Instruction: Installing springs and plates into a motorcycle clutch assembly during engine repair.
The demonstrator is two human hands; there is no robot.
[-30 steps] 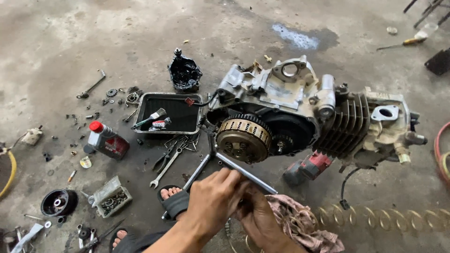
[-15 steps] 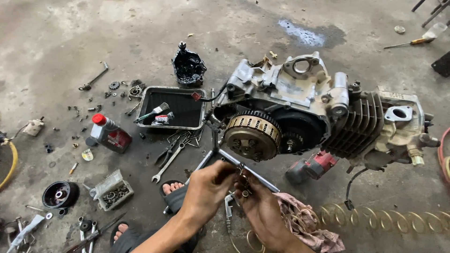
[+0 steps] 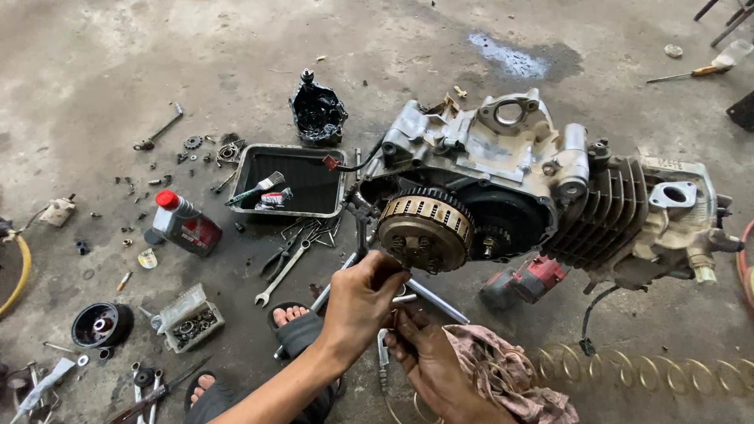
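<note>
A motorcycle engine (image 3: 510, 180) lies on the concrete floor, its toothed clutch drum (image 3: 424, 228) facing me. My left hand (image 3: 361, 302) is closed around a chrome T-handle wrench (image 3: 440, 305) just below the clutch. Under it, my right hand (image 3: 428, 365) pinches a small metal piece (image 3: 382, 353) at the wrench's shaft, and a dirty pink rag (image 3: 503, 369) lies against its wrist. Exactly what the right fingers hold is partly hidden.
A black tray (image 3: 243, 169) with a brush sits left of the engine, with an oil bottle (image 3: 184, 224), loose spanners (image 3: 283, 267), a small parts box (image 3: 192, 318) and scattered bits around. A red power tool (image 3: 526, 283) lies under the engine and a coiled wire (image 3: 628, 369) to the right. My sandalled foot (image 3: 294, 318) is close by.
Both hands have moved up along the wrench toward the clutch, and my left hand has closed higher on it. The engine stays put.
</note>
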